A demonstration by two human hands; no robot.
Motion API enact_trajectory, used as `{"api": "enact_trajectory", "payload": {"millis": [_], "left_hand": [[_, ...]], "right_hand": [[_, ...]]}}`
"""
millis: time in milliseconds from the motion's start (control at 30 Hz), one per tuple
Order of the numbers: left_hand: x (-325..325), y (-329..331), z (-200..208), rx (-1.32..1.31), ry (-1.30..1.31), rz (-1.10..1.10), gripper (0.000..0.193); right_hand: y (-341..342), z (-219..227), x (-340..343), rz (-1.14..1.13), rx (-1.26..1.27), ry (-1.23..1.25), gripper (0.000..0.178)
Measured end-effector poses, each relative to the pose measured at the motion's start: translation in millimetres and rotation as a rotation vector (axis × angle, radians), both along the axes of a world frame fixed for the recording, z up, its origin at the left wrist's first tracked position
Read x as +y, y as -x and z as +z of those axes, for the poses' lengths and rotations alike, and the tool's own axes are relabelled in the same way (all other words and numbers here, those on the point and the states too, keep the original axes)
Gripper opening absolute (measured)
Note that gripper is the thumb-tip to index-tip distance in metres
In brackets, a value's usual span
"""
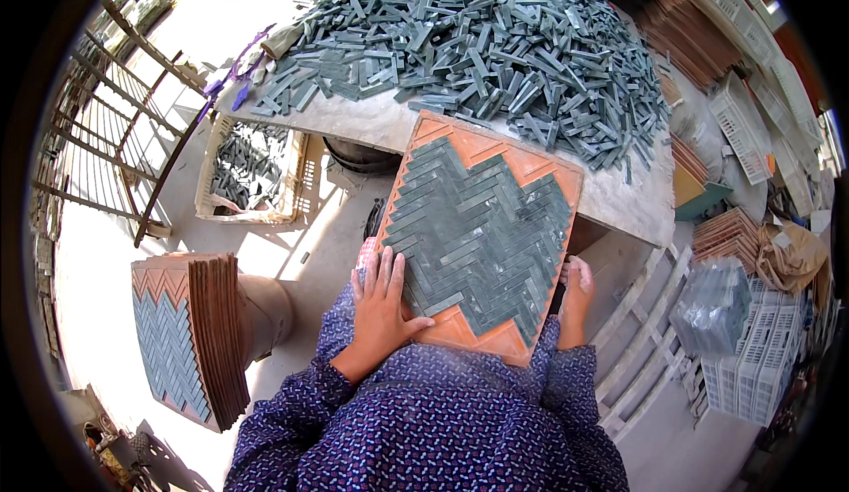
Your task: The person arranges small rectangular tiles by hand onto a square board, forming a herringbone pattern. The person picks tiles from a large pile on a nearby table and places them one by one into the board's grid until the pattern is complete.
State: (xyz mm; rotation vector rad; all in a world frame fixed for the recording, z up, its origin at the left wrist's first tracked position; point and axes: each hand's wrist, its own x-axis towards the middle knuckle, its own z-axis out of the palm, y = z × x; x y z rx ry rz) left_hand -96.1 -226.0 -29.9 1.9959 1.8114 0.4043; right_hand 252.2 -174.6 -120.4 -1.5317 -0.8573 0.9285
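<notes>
An orange mould tray (pixel 429 126) with zigzag ends leans across my lap, its far end against the table edge. Narrow dark green stone strips (pixel 482 226) fill it in a herringbone pattern. My left hand (pixel 380 315) lies flat along the tray's near left side, fingers outstretched and thumb reaching over its lower corner. At the right edge, my right hand (pixel 577 295) has its fingers curled against the tray's side; part of that grip is hidden. On the table beyond, a big loose heap of similar green strips (pixel 495 41) is piled up.
To the left, a tall stack of filled trays (pixel 228 342) rests on a round support (pixel 267 315). Behind it stand a cream crate (pixel 205 182) of strips and a metal rack (pixel 115 111). At right are a slatted pallet (pixel 637 333), white crates (pixel 752 359) and more orange trays (pixel 725 235).
</notes>
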Motion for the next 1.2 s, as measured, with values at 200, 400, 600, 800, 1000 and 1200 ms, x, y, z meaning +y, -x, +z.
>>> {"api": "enact_trajectory", "payload": {"millis": [200, 400, 600, 800, 1000, 1200], "left_hand": [[-7, 19, 1, -0.058, -0.283, -0.223, 0.075], [-7, 14, 3, -0.102, -0.345, -0.271, 0.053], [-4, 12, 7, -0.109, -0.335, -0.267, 0.05], [-5, 21, 4, -0.168, -0.408, -0.371, 0.03], [-3, 20, 8, -0.099, -0.361, -0.551, 0.029], [-1, 23, 14, 0.068, -0.348, -0.687, 0.032]], "right_hand": [[-2, -5, -1, -0.007, -0.032, 0.005, 0.03], [7, 9, -1, 0.005, -0.051, 0.023, 0.03], [5, 4, -2, -0.021, -0.028, 0.012, 0.03], [8, 11, -2, -0.016, -0.063, 0.03, 0.033], [7, 9, -3, -0.022, -0.045, 0.017, 0.032], [5, 4, -1, -0.039, -0.014, -0.003, 0.027]]}}
